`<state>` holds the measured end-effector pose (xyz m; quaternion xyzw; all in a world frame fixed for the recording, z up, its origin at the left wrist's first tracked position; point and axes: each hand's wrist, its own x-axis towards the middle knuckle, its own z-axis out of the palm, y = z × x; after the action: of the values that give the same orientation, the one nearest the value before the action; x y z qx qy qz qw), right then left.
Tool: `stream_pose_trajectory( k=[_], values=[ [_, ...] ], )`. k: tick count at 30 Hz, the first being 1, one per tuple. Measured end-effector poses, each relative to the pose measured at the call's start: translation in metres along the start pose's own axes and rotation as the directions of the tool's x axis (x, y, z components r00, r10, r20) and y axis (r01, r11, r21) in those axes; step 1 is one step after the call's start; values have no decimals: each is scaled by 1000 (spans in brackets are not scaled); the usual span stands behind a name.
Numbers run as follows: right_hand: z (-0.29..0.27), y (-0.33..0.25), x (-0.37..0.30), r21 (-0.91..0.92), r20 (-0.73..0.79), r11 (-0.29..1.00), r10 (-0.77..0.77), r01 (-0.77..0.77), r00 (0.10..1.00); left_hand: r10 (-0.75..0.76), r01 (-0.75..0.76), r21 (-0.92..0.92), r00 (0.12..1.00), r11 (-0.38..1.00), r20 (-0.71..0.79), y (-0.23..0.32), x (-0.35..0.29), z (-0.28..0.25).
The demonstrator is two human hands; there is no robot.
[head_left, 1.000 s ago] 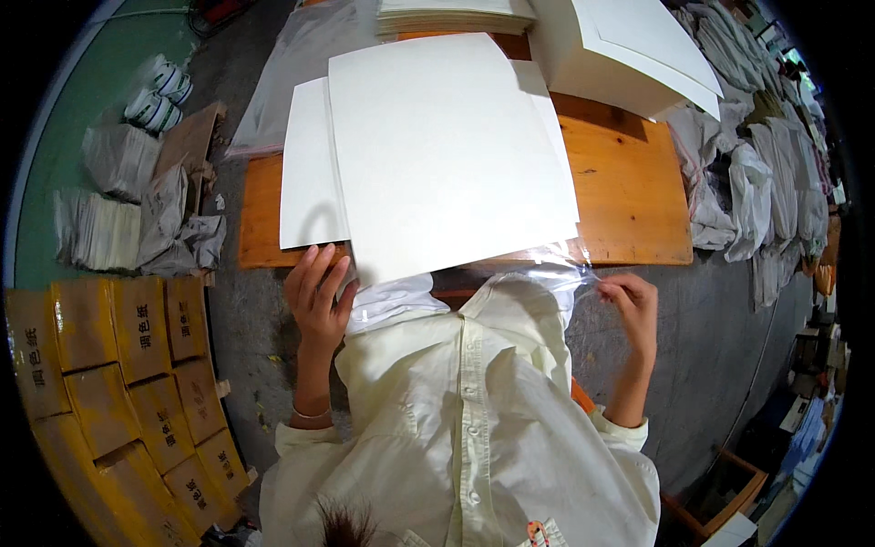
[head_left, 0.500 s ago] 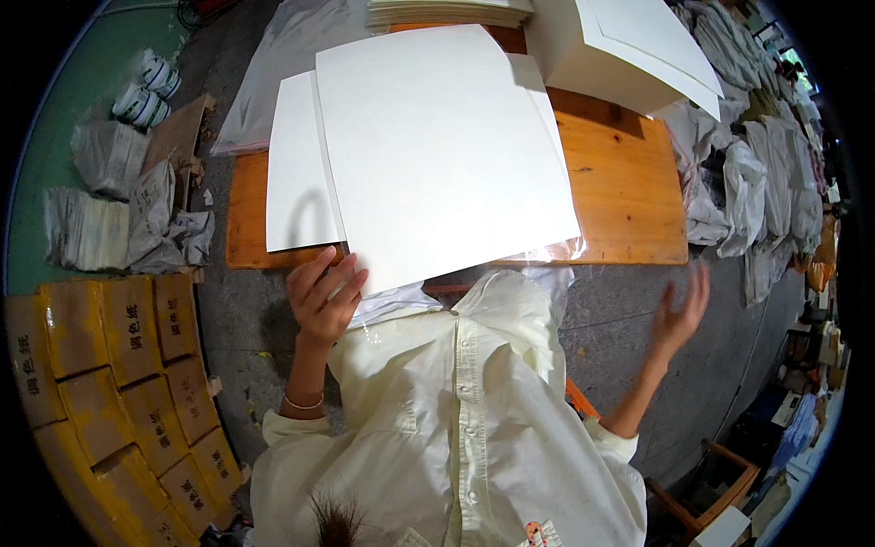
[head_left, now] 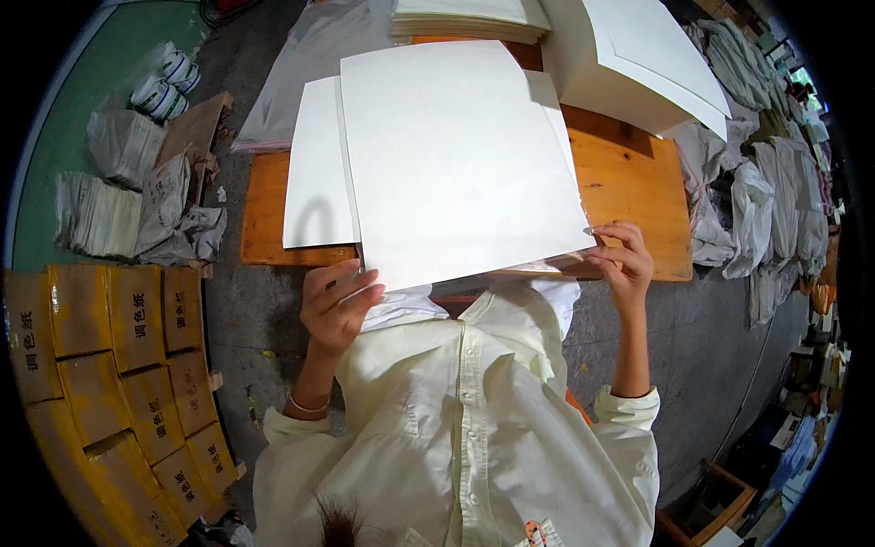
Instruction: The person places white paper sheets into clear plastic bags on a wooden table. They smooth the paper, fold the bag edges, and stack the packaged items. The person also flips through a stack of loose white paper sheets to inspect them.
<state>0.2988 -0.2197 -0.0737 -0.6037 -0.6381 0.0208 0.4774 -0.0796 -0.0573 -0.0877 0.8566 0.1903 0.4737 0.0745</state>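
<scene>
A large white sheet of paper or card point(head_left: 456, 164) lies at a slant over another white sheet point(head_left: 317, 169), which shows at its left and along its right side. My left hand point(head_left: 342, 305) is closed on the near left corner of the top sheet, fingers bent at its edge. At the near right corner, my right hand point(head_left: 627, 260) pinches the sheet's edge between thumb and fingers. Clear plastic film point(head_left: 551, 264) shows under the near right edge; whether the right fingers also grip it I cannot tell.
The wooden table point(head_left: 633, 182) carries a tall stack of white sheets point(head_left: 583, 64) at the far right and another stack point(head_left: 469, 23) at the back. Plastic bags point(head_left: 305, 82) lie at the far left. Cardboard boxes point(head_left: 137, 319) stand left on the floor, grey sacks point(head_left: 788, 201) on the right.
My right hand has come in from the right, away from the table, to the sheet's near right corner and closed there. My left hand stays at the left corner.
</scene>
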Motion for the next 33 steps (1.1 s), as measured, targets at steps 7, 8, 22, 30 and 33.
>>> stream_pose_trajectory(
  k=[7,8,22,30,33],
  values=[
    [-7,-11,61,414,-76,905,145,-101,986,-92,92,-32,996,995,-4,-19,108,-41],
    [-16,-23,81,417,-96,895,217,-159,971,2,-13,-214,999,977,-50,-32,131,-47],
    [-67,-83,340,474,-183,876,197,-89,963,-261,247,-349,965,904,7,-129,387,-72],
    [-36,-51,118,466,138,804,346,-369,928,-149,184,-492,983,851,110,-76,153,-54],
    [-11,-53,49,477,223,767,366,-429,903,-162,194,-306,979,932,126,-49,79,-50]
  ],
)
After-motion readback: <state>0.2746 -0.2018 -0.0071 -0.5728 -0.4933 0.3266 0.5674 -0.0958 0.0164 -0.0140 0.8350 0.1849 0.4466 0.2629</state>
